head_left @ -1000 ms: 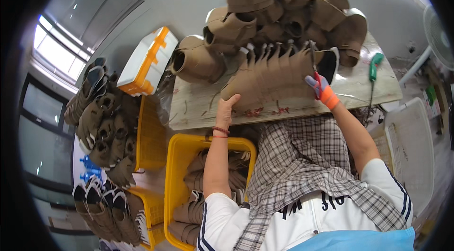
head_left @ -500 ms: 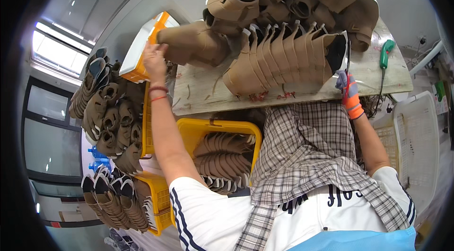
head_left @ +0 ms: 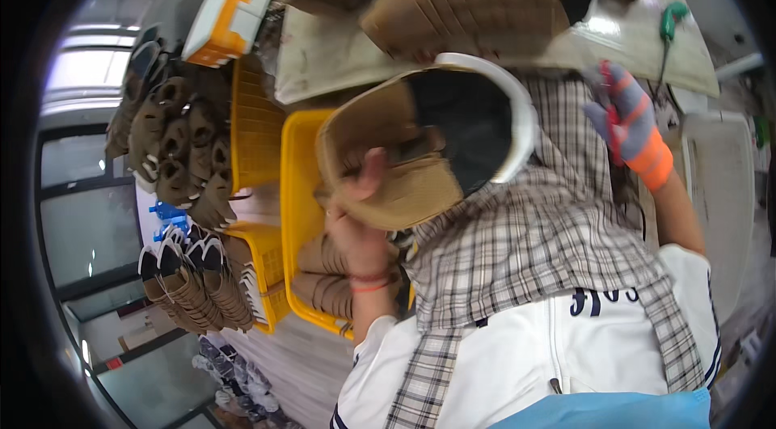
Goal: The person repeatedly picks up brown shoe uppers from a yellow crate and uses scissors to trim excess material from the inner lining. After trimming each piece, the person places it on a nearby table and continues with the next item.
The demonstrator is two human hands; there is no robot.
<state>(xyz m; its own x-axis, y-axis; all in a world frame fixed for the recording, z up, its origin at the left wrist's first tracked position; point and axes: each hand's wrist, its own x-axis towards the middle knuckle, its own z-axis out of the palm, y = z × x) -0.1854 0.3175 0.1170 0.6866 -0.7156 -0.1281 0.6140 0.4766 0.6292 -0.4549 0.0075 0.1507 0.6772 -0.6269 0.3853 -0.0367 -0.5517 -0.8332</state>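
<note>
In front of my lap, my left hand holds a brown shoe upper by its left end, the thumb inside the opening. Dark lining and a white curved rim show at the upper's right end. My right hand, in a grey and orange glove, is closed round a slim red-handled tool beside the table's front edge. Blur hides what kind of tool it is. The two hands are apart, and the right one does not touch the upper.
A row of nested brown uppers lies on the table, near a green-handled tool. A yellow basket with more uppers stands below. At the left are an orange and white box and piled uppers. A white crate stands right.
My left hand has come from the far left of the table toward my lap, now with an upper in it. My right hand still grips the red-handled tool. The view has shifted.
</note>
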